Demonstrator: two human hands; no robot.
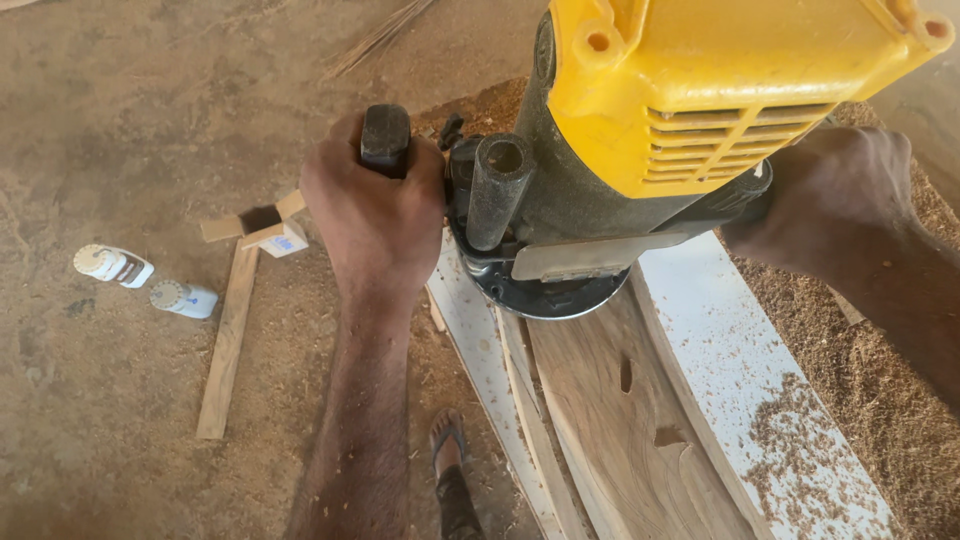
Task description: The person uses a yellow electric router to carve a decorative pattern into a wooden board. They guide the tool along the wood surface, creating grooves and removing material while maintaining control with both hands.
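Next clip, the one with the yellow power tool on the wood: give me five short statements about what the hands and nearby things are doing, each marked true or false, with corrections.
1. The left hand grips a dark handle on the router. True.
2. The right hand rests flat on the white board. False: it is at the router's other side, off the board.
3. The router's top housing is yellow. True.
4. Two small white bottles stand upright on the bench. False: they lie on their sides on the dusty ground.
5. The carved plank has been swept clean of sawdust all around. False: sawdust covers the white board and the ground.
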